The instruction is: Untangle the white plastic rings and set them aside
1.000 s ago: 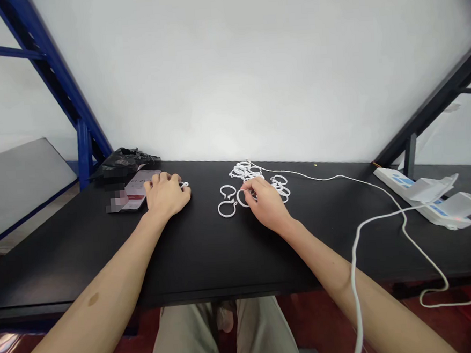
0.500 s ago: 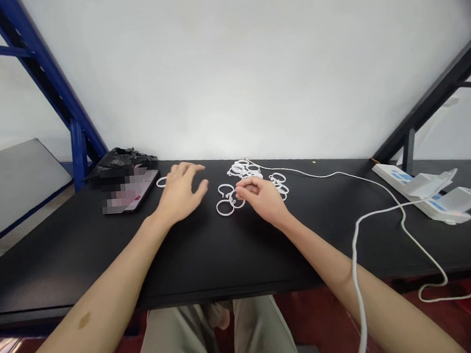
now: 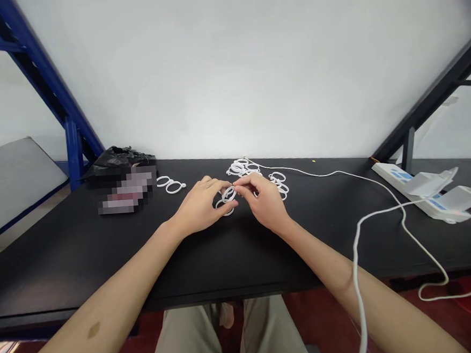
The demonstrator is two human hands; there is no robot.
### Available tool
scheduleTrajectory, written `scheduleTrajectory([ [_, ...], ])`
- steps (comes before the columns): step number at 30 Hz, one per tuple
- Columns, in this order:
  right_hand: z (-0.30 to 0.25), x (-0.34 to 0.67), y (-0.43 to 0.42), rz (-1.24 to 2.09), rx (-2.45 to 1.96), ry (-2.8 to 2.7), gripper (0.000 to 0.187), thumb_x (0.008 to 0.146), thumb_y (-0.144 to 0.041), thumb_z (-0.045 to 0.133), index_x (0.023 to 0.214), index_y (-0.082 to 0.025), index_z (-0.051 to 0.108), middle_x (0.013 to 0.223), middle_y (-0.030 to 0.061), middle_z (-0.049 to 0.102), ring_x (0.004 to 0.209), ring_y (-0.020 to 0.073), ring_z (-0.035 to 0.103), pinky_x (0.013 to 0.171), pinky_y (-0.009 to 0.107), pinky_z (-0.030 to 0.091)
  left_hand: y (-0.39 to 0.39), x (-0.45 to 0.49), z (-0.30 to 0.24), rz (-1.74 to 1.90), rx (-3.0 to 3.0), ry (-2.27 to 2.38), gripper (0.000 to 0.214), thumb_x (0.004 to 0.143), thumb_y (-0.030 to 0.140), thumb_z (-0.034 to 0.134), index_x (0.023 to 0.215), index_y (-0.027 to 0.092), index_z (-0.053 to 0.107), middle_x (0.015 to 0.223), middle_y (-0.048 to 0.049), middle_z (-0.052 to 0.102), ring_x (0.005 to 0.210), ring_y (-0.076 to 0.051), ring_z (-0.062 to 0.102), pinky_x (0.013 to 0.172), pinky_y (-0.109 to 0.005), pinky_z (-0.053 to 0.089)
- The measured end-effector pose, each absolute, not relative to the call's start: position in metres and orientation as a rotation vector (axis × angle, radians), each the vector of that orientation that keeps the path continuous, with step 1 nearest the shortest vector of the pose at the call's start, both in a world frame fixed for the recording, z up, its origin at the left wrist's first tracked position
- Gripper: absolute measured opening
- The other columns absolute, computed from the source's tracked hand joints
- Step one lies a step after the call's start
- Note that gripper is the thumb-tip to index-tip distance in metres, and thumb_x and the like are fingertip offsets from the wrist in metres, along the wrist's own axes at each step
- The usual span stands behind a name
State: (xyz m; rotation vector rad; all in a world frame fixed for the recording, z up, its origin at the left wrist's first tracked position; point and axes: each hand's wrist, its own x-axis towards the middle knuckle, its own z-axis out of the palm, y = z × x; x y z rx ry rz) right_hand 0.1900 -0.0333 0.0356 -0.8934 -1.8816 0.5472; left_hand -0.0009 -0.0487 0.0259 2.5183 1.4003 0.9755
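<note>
My right hand [image 3: 263, 200] pinches the edge of a white ring [image 3: 229, 193] between thumb and fingertips, just above the black tabletop. From the left, my left hand [image 3: 203, 204] meets it, with thumb and index finger curved about the same ring. Another white ring shows partly beneath, by the left thumb; how the two connect is hidden by the fingers. Behind my right hand lies a heap of white rings [image 3: 243, 168] with small loops on them. More white rings [image 3: 279, 186] are just right of that hand. Two rings [image 3: 175, 187] lie together beyond my left hand.
A blurred flat object [image 3: 126, 192] lies at the left before a crumpled black plastic bag [image 3: 119, 156]. On the right is a white power strip [image 3: 422, 190] with plugs. A white cable [image 3: 357, 243] loops across my right forearm. Blue metal posts [image 3: 73, 153] stand left.
My left hand has moved right and down from near the rings at the left, joining my right hand at the white ring. Two rings at the left are now uncovered. My right hand has barely moved.
</note>
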Motion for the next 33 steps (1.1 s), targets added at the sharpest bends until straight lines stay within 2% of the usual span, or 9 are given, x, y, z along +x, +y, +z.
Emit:
scheduleTrajectory([
  [3, 0.0357, 0.1891, -0.0348, 0.432, -0.867, -1.938, 0.008, 0.092, -0.022, 0.06, 0.089, -0.022, 0.067, 0.087, 0.003, 0.068, 0.075, 0.0154, 0.061, 0.075, 0.031, 0.053, -0.0492, -0.0008, 0.0259, 1.008, 2.48, 1.399, 0.034, 0.091, 0.047, 0.059, 0.113, 0.022, 0.062, 0.1, -0.0049, 0.068, 0.094, -0.025, 0.055, 0.085, -0.04, 0.048],
  [8, 0.033, 0.1887, -0.0331, 0.455, -0.867, -1.975, 0.011, 0.09, -0.024, 0.064, 0.099, -0.021, 0.068, 0.091, 0.0038, 0.065, 0.077, 0.0151, 0.06, 0.071, 0.03, 0.052, -0.0496, -0.002, 0.0261, 1.032, 2.44, 1.405, 0.036, 0.089, 0.045, 0.064, 0.117, 0.023, 0.061, 0.104, -0.0049, 0.066, 0.1, -0.025, 0.053, 0.087, -0.04, 0.048],
  [12, 0.0322, 0.1886, -0.033, 0.482, -0.91, -1.948, 0.006, 0.089, -0.025, 0.065, 0.092, -0.022, 0.069, 0.088, 0.0024, 0.065, 0.075, 0.0143, 0.06, 0.07, 0.029, 0.051, -0.0499, -0.0019, 0.0263, 1.051, 2.405, 1.392, 0.034, 0.087, 0.046, 0.066, 0.112, 0.023, 0.06, 0.103, -0.0046, 0.064, 0.1, -0.024, 0.054, 0.087, -0.039, 0.049],
  [17, 0.0336, 0.188, -0.0345, 0.621, -0.936, -1.878, 0.007, 0.088, -0.029, 0.067, 0.089, -0.023, 0.069, 0.086, 0.0005, 0.072, 0.077, 0.0152, 0.065, 0.071, 0.028, 0.052, -0.0512, -0.0009, 0.0268, 1.033, 2.352, 1.379, 0.037, 0.085, 0.05, 0.067, 0.112, 0.025, 0.058, 0.106, -0.0043, 0.064, 0.1, -0.024, 0.055, 0.086, -0.039, 0.05],
  [23, 0.0335, 0.189, -0.0337, 0.535, -0.928, -1.939, 0.012, 0.09, -0.023, 0.061, 0.079, -0.023, 0.066, 0.078, -0.0016, 0.071, 0.07, 0.0141, 0.062, 0.07, 0.028, 0.049, -0.0542, -0.0007, 0.0283, 1.021, 2.339, 1.347, 0.041, 0.086, 0.051, 0.065, 0.117, 0.025, 0.059, 0.104, -0.0033, 0.067, 0.102, -0.023, 0.054, 0.087, -0.038, 0.049],
  [28, 0.0324, 0.1887, -0.035, 0.502, -0.908, -2.006, 0.015, 0.091, -0.02, 0.059, 0.077, -0.023, 0.064, 0.082, -0.0016, 0.072, 0.075, 0.0143, 0.064, 0.074, 0.028, 0.049, -0.0554, -0.001, 0.0309, 1.004, 2.404, 1.315, 0.029, 0.09, 0.045, 0.061, 0.11, 0.024, 0.065, 0.099, -0.0028, 0.068, 0.097, -0.023, 0.054, 0.086, -0.037, 0.048],
  [31, 0.0325, 0.1877, -0.0372, 0.562, -0.92, -1.967, 0.011, 0.091, -0.026, 0.062, 0.081, -0.023, 0.065, 0.082, -0.0007, 0.073, 0.075, 0.0151, 0.065, 0.073, 0.029, 0.05, -0.0554, 0.0, 0.0311, 1.026, 2.444, 1.303, 0.026, 0.092, 0.043, 0.058, 0.107, 0.024, 0.066, 0.097, -0.0033, 0.068, 0.094, -0.023, 0.053, 0.085, -0.037, 0.048],
  [33, 0.0313, 0.1873, -0.0375, 0.607, -0.957, -1.931, 0.01, 0.091, -0.033, 0.063, 0.093, -0.023, 0.065, 0.082, -0.0001, 0.072, 0.074, 0.0154, 0.065, 0.07, 0.029, 0.051, -0.0538, 0.0006, 0.0296, 1.053, 2.457, 1.332, 0.027, 0.092, 0.043, 0.057, 0.108, 0.023, 0.065, 0.099, -0.0041, 0.067, 0.096, -0.023, 0.054, 0.086, -0.038, 0.049],
])
